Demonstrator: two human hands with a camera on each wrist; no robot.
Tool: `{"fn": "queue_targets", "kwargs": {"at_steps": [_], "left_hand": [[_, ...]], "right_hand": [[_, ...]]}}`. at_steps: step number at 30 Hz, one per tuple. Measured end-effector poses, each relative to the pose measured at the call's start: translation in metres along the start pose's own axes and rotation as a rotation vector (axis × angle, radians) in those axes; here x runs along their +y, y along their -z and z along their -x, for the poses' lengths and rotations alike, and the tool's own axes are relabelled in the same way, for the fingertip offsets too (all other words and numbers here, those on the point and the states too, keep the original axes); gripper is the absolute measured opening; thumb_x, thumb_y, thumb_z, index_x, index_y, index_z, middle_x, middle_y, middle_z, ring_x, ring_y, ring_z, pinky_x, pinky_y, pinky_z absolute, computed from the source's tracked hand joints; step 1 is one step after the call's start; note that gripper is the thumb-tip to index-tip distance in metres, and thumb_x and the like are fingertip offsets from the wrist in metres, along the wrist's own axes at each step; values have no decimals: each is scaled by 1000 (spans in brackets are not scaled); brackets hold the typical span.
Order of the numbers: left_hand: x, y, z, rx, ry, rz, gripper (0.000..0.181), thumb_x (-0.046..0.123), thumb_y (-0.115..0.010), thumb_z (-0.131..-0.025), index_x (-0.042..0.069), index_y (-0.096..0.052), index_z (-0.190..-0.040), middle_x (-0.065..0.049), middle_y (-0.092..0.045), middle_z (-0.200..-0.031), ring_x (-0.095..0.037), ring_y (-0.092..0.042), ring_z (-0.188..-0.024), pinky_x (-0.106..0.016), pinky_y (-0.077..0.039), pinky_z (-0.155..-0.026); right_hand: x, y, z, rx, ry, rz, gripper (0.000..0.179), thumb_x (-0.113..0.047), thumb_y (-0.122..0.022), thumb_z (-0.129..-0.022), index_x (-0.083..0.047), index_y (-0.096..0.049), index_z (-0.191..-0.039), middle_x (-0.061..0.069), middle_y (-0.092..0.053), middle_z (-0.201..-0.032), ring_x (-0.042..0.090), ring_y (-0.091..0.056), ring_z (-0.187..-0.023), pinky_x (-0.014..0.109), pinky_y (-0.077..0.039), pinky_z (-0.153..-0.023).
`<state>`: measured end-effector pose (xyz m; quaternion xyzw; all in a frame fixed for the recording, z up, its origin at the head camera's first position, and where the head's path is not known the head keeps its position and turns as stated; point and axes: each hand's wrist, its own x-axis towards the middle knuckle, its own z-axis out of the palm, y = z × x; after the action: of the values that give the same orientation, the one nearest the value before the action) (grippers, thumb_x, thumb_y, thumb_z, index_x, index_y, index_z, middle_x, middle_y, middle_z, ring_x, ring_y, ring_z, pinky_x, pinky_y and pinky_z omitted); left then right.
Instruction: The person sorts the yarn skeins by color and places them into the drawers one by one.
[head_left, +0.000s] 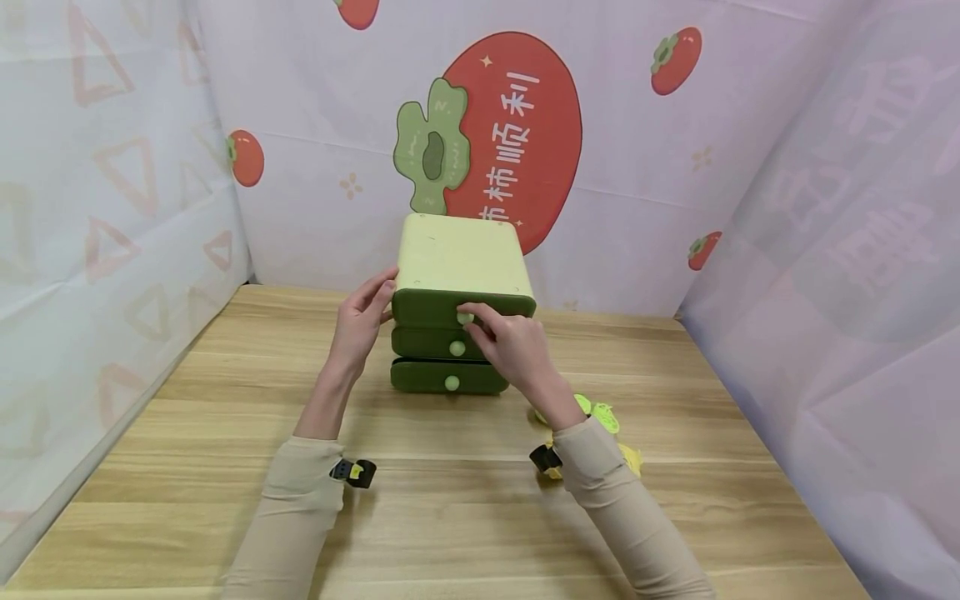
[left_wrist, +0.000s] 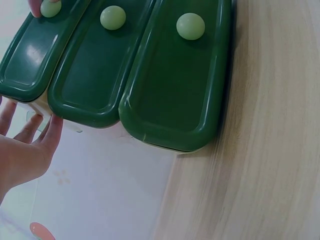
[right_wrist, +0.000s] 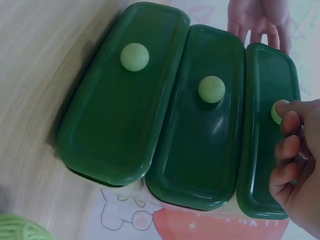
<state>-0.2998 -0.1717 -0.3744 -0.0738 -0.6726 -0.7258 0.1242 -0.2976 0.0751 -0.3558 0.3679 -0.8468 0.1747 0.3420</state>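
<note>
A small cabinet with a pale-yellow, round-cornered, smooth shell (head_left: 461, 250) stands on the light wood-grain tabletop (head_left: 420, 517), its three dark-green, glossy drawer fronts stacked one above another and facing the person. The right hand (head_left: 517, 346) has its thumb and forefinger together, pinching the round, pale-green knob (head_left: 465, 317) of the top drawer; its other fingers curl in toward the palm. The left hand (head_left: 360, 325) lies along the cabinet's left side near the top, its fingers extended and slightly apart, the tips touching the shell by the edge of the top drawer, without grasping it.

The middle drawer's round, pale-green knob (head_left: 457, 348) and the bottom drawer's matching knob (head_left: 452, 383) are untouched. A dark gap shows above the bottom drawer front (head_left: 412, 377).

Near the right forearm on the tabletop lie a bright yellow-green, ridged object (head_left: 603, 415) and a yellow object (head_left: 632, 458), both partly hidden by the arm. Behind the cabinet hangs a whitish backdrop (head_left: 600, 225) printed with red tomatoes.
</note>
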Motion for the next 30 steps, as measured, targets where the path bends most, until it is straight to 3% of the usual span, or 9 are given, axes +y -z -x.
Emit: {"fn": "queue_targets", "kwargs": {"at_steps": [11, 19, 26, 30], "left_hand": [[-2, 2, -1, -13, -12, -31, 49, 45, -55, -101, 23, -54, -145, 4, -45, -154, -17, -46, -139, -44, -46, -108], [0, 0, 1, -89, -34, -74, 64, 29, -73, -92, 26, -45, -150, 3, -38, -157, -24, -48, -137, -38, -50, -103], [-2, -1, 1, -49, -65, -114, 64, 28, -75, -91, 22, -48, -148, 0, -42, -155, -26, -51, -134, -37, -53, -100], [-3, -2, 1, -34, -86, -142, 63, 30, -75, -91, 22, -49, -148, 0, -43, -155, -27, -53, -133, -41, -51, -103]], "right_hand": [[0, -4, -2, -6, -19, -42, 22, -22, -65, -98, -20, -69, -119, -5, -43, -49, 6, -26, -40, 22, -15, -42], [0, -7, 1, 38, -97, -102, 23, -20, -69, -95, -20, -70, -119, -5, -44, -51, 2, -26, -41, 21, -17, -42], [-7, -12, 8, 42, -148, -261, 24, -17, -70, -94, -15, -72, -118, -4, -46, -53, 2, -30, -43, 20, -22, -43], [-11, -12, 14, 33, -169, -289, 19, -17, -73, -92, -15, -75, -111, -5, -47, -54, 3, -35, -46, 20, -26, -44]]}}
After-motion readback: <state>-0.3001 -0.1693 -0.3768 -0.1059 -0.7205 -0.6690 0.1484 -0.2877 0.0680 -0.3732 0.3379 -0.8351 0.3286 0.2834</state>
